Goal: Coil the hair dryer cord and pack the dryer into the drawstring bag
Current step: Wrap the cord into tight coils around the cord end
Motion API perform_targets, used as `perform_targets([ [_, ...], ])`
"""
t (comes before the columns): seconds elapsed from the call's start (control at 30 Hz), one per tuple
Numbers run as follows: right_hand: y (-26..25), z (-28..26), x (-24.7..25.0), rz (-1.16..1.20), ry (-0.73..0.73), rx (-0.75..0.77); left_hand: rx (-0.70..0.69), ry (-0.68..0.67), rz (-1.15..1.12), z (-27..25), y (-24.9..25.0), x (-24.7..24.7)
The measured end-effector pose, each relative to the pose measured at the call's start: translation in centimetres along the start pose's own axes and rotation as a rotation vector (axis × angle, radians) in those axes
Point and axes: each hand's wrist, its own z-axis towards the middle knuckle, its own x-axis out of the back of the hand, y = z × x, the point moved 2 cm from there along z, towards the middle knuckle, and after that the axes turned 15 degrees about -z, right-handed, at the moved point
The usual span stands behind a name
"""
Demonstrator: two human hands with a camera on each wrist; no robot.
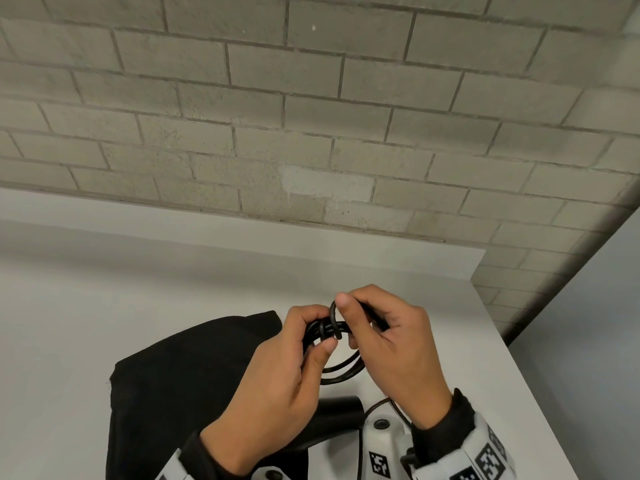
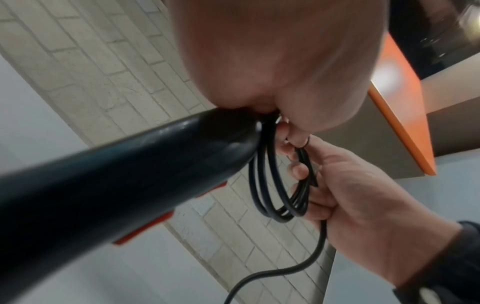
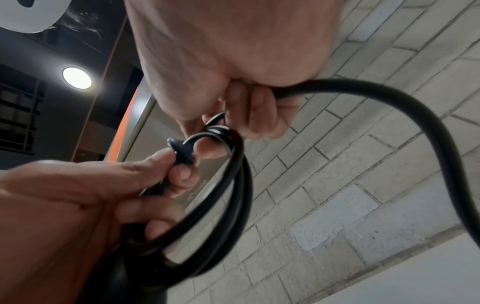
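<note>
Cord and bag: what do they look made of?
Cord: seemingly rubber or soft plastic sheathing, smooth and slightly glossy; it bends into tight loops and catches highlights in the right wrist view. Bag: likely woven cloth, matte black; it lies limp with soft folds and no shine.

The bag (image 1: 180, 382) is laid on the surface (image 1: 104, 289), left of the cord (image 1: 341, 367), which is held above the dryer (image 1: 341, 410).
</note>
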Motion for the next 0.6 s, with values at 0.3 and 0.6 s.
perform_targets([
  [0.3,-0.1,-0.9,-1.0,0.006,0.137,-0.08,-0.043,0.101,0.033,0.0,0.1,-0.7],
  [0.6,0.5,-0.3,0.0,0.16,-0.099,-0.15,-0.072,0.144,0.09,-0.2,0.4,-0.8],
])
